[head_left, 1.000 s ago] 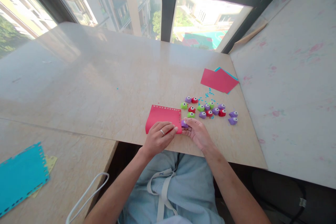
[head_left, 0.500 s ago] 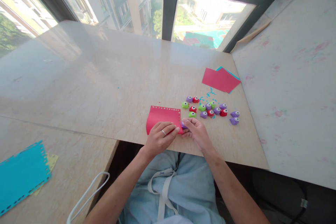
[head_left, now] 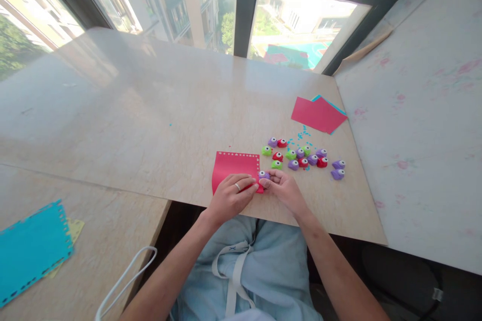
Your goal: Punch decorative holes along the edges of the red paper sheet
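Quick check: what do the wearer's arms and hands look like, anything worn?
Both forearms are bare, with no sleeves, gloves or watch in view. The left hand has a thin silver-looking ring on one finger. The right hand shows no ring or band. Below the arms, light blue clothing with a pale drawstring is visible.
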`<state>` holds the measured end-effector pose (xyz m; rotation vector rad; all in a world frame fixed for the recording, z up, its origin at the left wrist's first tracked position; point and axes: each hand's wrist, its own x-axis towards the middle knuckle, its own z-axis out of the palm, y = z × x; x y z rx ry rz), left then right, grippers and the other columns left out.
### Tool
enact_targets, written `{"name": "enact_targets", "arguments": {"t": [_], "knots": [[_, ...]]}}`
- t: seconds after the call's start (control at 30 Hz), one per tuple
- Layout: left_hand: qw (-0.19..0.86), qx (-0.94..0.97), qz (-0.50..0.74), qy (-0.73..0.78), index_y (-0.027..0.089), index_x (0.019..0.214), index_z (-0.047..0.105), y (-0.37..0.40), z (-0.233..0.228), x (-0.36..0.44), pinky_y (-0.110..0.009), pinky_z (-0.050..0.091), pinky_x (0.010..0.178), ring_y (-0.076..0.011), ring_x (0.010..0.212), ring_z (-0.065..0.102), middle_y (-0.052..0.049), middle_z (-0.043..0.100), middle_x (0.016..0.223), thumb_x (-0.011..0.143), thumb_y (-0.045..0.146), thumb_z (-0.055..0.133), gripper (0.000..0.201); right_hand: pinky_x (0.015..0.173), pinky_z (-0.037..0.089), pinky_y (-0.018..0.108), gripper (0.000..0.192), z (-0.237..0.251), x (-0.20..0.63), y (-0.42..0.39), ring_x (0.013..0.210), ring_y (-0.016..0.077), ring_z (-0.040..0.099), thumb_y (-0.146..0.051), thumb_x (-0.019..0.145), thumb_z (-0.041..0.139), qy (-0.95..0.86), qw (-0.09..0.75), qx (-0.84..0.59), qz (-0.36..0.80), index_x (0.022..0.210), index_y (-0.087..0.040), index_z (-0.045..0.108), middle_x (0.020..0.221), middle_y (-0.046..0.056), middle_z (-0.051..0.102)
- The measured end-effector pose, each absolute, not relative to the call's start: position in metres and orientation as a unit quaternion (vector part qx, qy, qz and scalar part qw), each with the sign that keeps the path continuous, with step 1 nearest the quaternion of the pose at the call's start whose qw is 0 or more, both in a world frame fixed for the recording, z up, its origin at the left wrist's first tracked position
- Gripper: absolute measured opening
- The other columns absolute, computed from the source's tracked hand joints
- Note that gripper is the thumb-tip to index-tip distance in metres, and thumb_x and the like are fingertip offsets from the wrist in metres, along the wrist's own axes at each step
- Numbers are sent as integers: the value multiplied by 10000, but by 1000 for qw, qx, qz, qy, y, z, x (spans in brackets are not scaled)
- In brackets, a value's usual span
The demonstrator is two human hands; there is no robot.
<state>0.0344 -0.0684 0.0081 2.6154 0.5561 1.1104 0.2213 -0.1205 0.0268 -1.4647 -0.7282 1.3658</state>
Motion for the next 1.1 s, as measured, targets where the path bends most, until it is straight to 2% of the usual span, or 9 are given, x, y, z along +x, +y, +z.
{"name": "enact_targets", "arguments": {"t": [0.13,0.3,0.5,0.7,0.97,1.1], "knots": [[143,896,375,190,207,997,695,-68,5,35,-369,540,837,-204,1002,650,-73,724,1026,921,160,567,156,522,451,268,283,29,227,-121,576,154,548,-415,698,802,-423,439,-656,446,892,-215,757,676,-2,656],[164,896,368,188,217,1022,694,-68,3,35,-363,522,848,-204,1027,625,-65,712,1055,910,163,595,159,638,438,315,203,31,232,-119,629,174,515,-353,723,794,-542,389,-673,320,911,-279,782,727,16,608],[175,910,327,183,211,1020,699,-68,4,35,-352,498,845,-202,1018,620,-70,711,1040,927,195,582,150,710,450,348,249,29,241,-123,732,222,559,-397,770,753,-594,325,-681,280,1005,-315,767,771,30,586],[180,919,302,179,213,992,711,-67,5,35,-345,482,857,-192,1009,626,-68,719,1030,938,217,567,154,726,473,346,339,25,242,-126,815,242,609,-362,877,634,-642,248,-682,250,1209,-317,686,876,52,610],[191,920,289,185,215,1024,710,-66,6,35,-349,469,886,-195,1046,602,-65,711,1065,949,221,545,182,756,509,345,371,30,238,-126,878,243,636,-348,918,582,-671,209,-674,228,1264,-230,640,939,75,642],[196,921,281,187,224,1031,713,-66,6,35,-354,468,885,-201,1051,602,-71,708,1078,955,228,530,198,776,514,349,414,30,234,-127,846,227,634,-402,912,592,-654,241,-678,233,1267,-190,622,976,86,666]]}}
